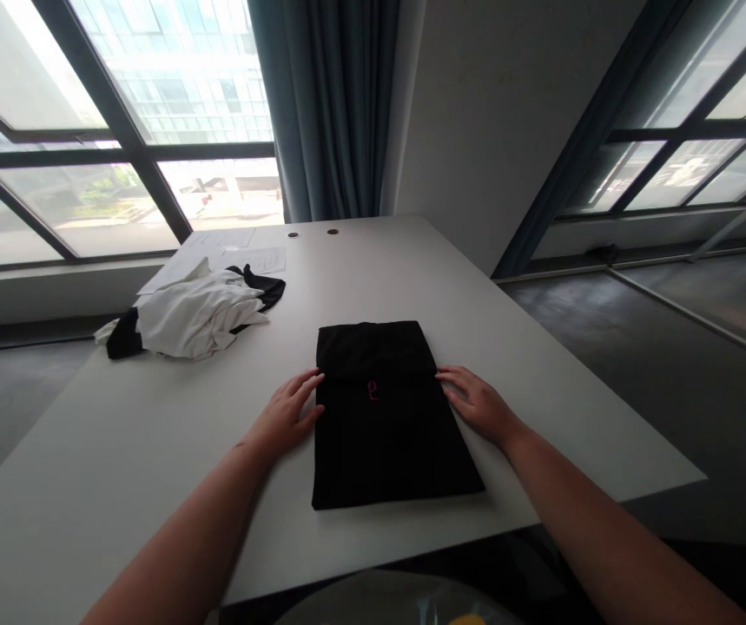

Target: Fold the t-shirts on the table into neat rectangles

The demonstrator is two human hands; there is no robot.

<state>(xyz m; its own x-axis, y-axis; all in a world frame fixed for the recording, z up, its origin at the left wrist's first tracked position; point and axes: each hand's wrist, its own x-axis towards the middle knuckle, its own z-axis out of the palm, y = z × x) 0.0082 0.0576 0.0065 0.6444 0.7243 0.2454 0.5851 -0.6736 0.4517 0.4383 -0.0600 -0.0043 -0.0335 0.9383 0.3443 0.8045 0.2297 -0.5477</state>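
A folded black garment [392, 443], flat and roughly rectangular, lies on the white table [359, 278] in front of me. A small red mark is on its upper middle, just under a crosswise fold line. My left hand [289, 410] rests at the garment's left edge, fingers stretched out and fingertips touching it near the fold. At the opposite edge, my right hand [477, 404] lies with its fingers extended, tips against the cloth at about the same height. Neither hand visibly grips the fabric.
To the left, a crumpled pile of white and black clothes [200, 312] sits on the table. Paper sheets [259, 259] lie behind it. Two round cable holes [333, 232] are near the far edge. Beyond stand windows, a blue curtain [333, 104] and a pillar [477, 113].
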